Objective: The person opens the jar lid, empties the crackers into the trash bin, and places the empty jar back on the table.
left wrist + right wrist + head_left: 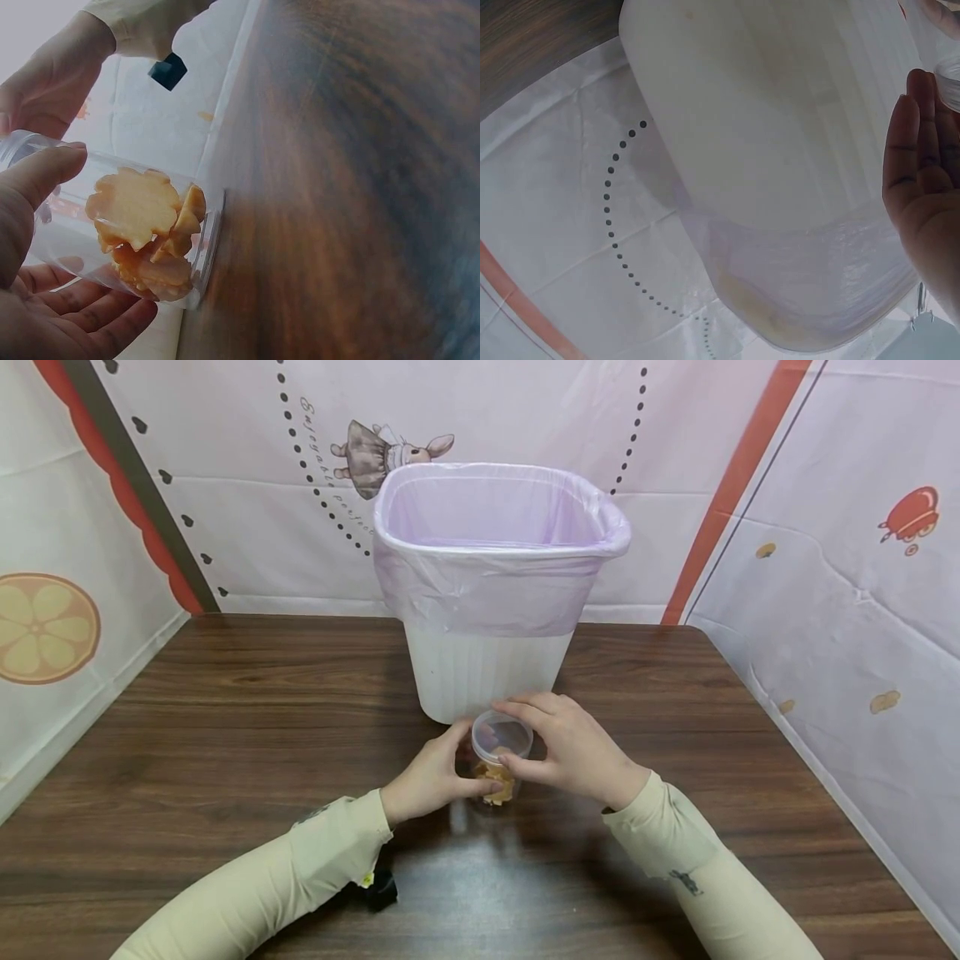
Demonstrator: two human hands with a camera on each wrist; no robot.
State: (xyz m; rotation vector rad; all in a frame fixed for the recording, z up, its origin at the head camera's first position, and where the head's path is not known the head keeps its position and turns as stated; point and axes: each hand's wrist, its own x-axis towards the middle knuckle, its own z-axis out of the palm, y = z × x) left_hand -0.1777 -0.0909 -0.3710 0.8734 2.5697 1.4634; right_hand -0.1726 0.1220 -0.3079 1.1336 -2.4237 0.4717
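Observation:
A clear plastic jar (135, 161) of scallop-edged cookies (139, 206) stands upright on the table in front of the bin. My left hand (429, 779) grips its side, the thumb on the near face and the fingers round the far side, as the left wrist view shows. Over the jar's top, a clear lid (501, 734) has my right hand (577, 745) round its rim, thumb at the front and fingertips behind. Only the lid's edge shows beside the right fingers (904, 150) in the right wrist view.
A tall white bin (487, 668) with a thin purple liner (495, 589) folded over its rim stands just behind the jar. Under my left forearm lies a small black object (382, 892). Printed cloth walls (847, 568) border the dark wooden table (225, 735).

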